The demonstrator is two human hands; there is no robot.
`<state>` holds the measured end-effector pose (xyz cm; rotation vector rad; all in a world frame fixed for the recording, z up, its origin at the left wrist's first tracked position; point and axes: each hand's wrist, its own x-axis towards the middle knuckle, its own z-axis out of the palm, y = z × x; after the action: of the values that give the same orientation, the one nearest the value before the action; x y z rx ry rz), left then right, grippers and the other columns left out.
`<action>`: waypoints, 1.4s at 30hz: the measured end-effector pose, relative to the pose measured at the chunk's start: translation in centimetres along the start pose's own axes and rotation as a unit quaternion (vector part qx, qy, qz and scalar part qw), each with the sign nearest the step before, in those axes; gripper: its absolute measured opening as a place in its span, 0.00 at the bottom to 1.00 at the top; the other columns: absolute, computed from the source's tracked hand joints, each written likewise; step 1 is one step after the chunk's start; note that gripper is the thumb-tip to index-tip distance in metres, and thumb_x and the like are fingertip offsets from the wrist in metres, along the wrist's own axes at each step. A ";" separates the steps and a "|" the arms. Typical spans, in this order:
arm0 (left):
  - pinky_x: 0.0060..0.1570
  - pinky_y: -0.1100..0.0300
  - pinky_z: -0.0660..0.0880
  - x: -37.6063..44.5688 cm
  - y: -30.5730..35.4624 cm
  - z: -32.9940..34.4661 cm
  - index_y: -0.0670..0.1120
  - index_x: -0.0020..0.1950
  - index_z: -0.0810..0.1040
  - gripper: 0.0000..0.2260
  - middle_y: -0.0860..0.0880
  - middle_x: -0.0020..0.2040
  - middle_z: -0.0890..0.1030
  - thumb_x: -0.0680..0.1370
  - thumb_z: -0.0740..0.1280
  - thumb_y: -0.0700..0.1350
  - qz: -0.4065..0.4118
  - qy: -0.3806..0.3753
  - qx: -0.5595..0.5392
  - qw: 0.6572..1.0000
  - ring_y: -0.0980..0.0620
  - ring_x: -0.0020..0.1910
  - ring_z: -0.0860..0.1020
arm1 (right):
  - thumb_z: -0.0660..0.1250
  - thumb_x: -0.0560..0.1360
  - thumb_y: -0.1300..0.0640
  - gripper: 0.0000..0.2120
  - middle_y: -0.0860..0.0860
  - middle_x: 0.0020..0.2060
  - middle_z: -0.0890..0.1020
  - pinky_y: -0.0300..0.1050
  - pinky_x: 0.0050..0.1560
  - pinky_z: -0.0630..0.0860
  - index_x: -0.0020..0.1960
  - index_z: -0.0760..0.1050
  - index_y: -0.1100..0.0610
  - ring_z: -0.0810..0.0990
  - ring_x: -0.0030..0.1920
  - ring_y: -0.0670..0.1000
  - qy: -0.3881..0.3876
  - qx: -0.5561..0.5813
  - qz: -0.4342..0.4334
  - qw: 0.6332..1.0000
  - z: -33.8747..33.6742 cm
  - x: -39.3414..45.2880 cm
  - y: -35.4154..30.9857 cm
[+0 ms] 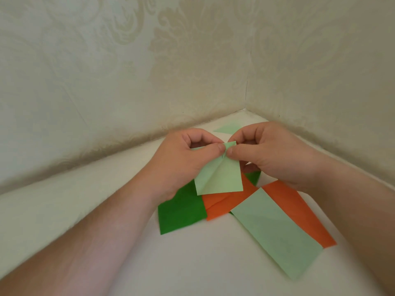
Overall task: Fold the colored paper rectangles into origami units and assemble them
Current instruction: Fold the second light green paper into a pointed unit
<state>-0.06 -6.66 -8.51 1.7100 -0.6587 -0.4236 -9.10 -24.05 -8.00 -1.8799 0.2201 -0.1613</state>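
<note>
Both hands, left hand (pixel 181 154) and right hand (pixel 265 154), lift the pale green paper (pixel 218 178) above the surface (pixel 192 263), fingers pinching its far end, probably to sharpen a crease; spare sheets (pixel 275 231) lie below, near.

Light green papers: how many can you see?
3: one paper in both hands, one flat rectangle lower right, one piece behind the hands. Others may be hidden.

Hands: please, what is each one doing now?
Left hand: pinching the light green paper.
Right hand: pinching the same paper.
</note>
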 end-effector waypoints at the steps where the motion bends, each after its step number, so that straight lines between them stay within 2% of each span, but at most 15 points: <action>1: 0.45 0.55 0.79 0.0 -0.1 0.1 0.49 0.43 0.87 0.04 0.49 0.43 0.87 0.77 0.75 0.42 -0.001 0.001 -0.009 1.000 0.52 0.42 0.84 | 0.73 0.77 0.59 0.04 0.59 0.43 0.87 0.55 0.52 0.83 0.46 0.85 0.60 0.86 0.45 0.62 0.002 -0.001 0.000 1.000 0.0 0.0 0.0; 3: 0.46 0.54 0.80 0.0 -0.2 0.3 0.48 0.43 0.86 0.04 0.48 0.43 0.87 0.78 0.74 0.42 -0.002 -0.004 -0.022 1.000 0.52 0.42 0.84 | 0.73 0.78 0.59 0.05 0.60 0.43 0.87 0.56 0.52 0.82 0.46 0.85 0.60 0.85 0.44 0.63 0.007 -0.002 -0.001 1.000 0.0 0.0 0.0; 8: 0.51 0.45 0.81 0.1 -0.3 0.4 0.48 0.44 0.86 0.03 0.46 0.43 0.87 0.78 0.74 0.43 0.008 -0.002 -0.011 1.000 0.49 0.43 0.84 | 0.72 0.79 0.59 0.06 0.61 0.40 0.86 0.50 0.42 0.77 0.44 0.84 0.60 0.79 0.36 0.55 0.011 -0.016 -0.015 1.000 0.2 0.0 -0.1; 11: 0.47 0.49 0.80 0.1 -0.3 0.4 0.49 0.43 0.86 0.04 0.47 0.42 0.86 0.78 0.74 0.42 0.016 0.012 -0.024 1.000 0.51 0.41 0.84 | 0.71 0.79 0.59 0.07 0.60 0.43 0.87 0.59 0.49 0.82 0.45 0.85 0.61 0.84 0.43 0.66 0.013 0.001 -0.011 1.000 0.2 -0.1 -0.1; 13: 0.45 0.52 0.80 0.1 -0.3 0.5 0.49 0.43 0.86 0.05 0.48 0.41 0.87 0.78 0.74 0.41 0.020 0.020 -0.037 0.999 0.51 0.41 0.84 | 0.71 0.79 0.58 0.07 0.60 0.43 0.87 0.62 0.51 0.82 0.45 0.85 0.60 0.86 0.46 0.66 0.009 -0.009 -0.007 1.000 0.2 -0.2 -0.1; 17: 0.43 0.56 0.79 0.1 -0.4 0.5 0.48 0.44 0.86 0.04 0.49 0.41 0.87 0.78 0.74 0.42 0.021 0.020 -0.024 0.999 0.53 0.40 0.84 | 0.71 0.79 0.57 0.08 0.62 0.40 0.86 0.50 0.34 0.78 0.45 0.84 0.61 0.82 0.36 0.57 0.020 -0.040 -0.018 0.999 0.2 -0.1 0.0; 21: 0.45 0.47 0.80 0.1 -0.8 0.4 0.52 0.44 0.84 0.04 0.50 0.40 0.85 0.79 0.73 0.49 0.060 0.027 0.093 0.994 0.53 0.40 0.81 | 0.71 0.80 0.55 0.11 0.59 0.32 0.79 0.45 0.27 0.73 0.44 0.81 0.63 0.75 0.31 0.53 0.016 -0.075 -0.025 0.997 0.2 0.0 0.3; 23: 0.43 0.48 0.79 0.1 -0.8 0.3 0.53 0.44 0.84 0.05 0.50 0.40 0.85 0.79 0.72 0.50 0.067 0.029 0.115 0.991 0.53 0.39 0.80 | 0.72 0.79 0.54 0.12 0.56 0.31 0.79 0.46 0.31 0.74 0.43 0.81 0.63 0.74 0.32 0.53 0.014 -0.077 -0.031 0.996 0.2 0.1 0.4; 26: 0.40 0.52 0.76 0.0 -0.6 0.3 0.52 0.44 0.84 0.06 0.47 0.40 0.85 0.79 0.71 0.50 0.065 0.019 0.120 0.990 0.53 0.37 0.78 | 0.73 0.78 0.57 0.07 0.56 0.36 0.85 0.47 0.42 0.77 0.44 0.84 0.59 0.79 0.34 0.49 0.028 -0.028 -0.040 0.998 0.0 0.3 0.2; 28: 0.40 0.52 0.76 -0.1 -0.5 0.4 0.51 0.44 0.84 0.05 0.46 0.40 0.85 0.79 0.71 0.49 0.065 0.014 0.124 0.990 0.52 0.36 0.78 | 0.72 0.78 0.60 0.07 0.55 0.35 0.85 0.50 0.43 0.79 0.42 0.84 0.58 0.80 0.34 0.50 0.041 -0.018 -0.050 0.998 0.0 0.4 0.1; 30: 0.43 0.48 0.80 -0.2 -0.4 0.4 0.52 0.45 0.85 0.05 0.49 0.40 0.85 0.79 0.72 0.49 0.061 0.010 0.114 0.992 0.49 0.38 0.82 | 0.71 0.78 0.61 0.07 0.60 0.38 0.85 0.62 0.47 0.83 0.41 0.84 0.59 0.82 0.38 0.62 0.046 -0.010 -0.054 0.997 0.0 0.4 0.0; 32: 0.46 0.48 0.81 -0.3 -0.3 0.4 0.53 0.45 0.85 0.04 0.53 0.41 0.86 0.79 0.73 0.50 0.052 0.004 0.107 0.993 0.50 0.43 0.85 | 0.71 0.78 0.61 0.07 0.65 0.42 0.85 0.70 0.53 0.80 0.42 0.83 0.61 0.82 0.47 0.71 0.050 0.009 -0.046 0.998 0.1 0.3 -0.1; 35: 0.44 0.53 0.82 -0.3 -0.2 0.3 0.54 0.45 0.86 0.04 0.56 0.42 0.87 0.78 0.73 0.50 0.040 0.001 0.108 0.993 0.54 0.42 0.85 | 0.71 0.78 0.60 0.07 0.63 0.43 0.86 0.68 0.55 0.81 0.42 0.83 0.60 0.83 0.50 0.68 0.066 0.021 -0.038 0.997 0.0 0.4 -0.1; 38: 0.45 0.51 0.82 -0.2 -0.2 0.2 0.55 0.45 0.86 0.03 0.55 0.42 0.87 0.78 0.73 0.49 0.028 0.000 0.101 0.994 0.53 0.42 0.86 | 0.71 0.78 0.59 0.07 0.59 0.42 0.86 0.63 0.55 0.83 0.43 0.84 0.59 0.85 0.43 0.60 0.057 0.016 -0.029 0.998 0.1 0.3 -0.2; 42: 0.44 0.53 0.81 -0.1 -0.5 0.3 0.56 0.47 0.85 0.05 0.54 0.44 0.87 0.76 0.76 0.45 0.045 0.013 0.070 0.996 0.54 0.43 0.86 | 0.71 0.78 0.61 0.08 0.53 0.34 0.84 0.53 0.47 0.82 0.40 0.82 0.59 0.81 0.36 0.49 0.067 0.030 -0.037 0.997 0.1 0.4 -0.2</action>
<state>-0.20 -6.72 -9.05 1.8063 -0.7584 -0.2964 -8.71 -23.99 -7.81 -1.8205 0.2349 -0.3410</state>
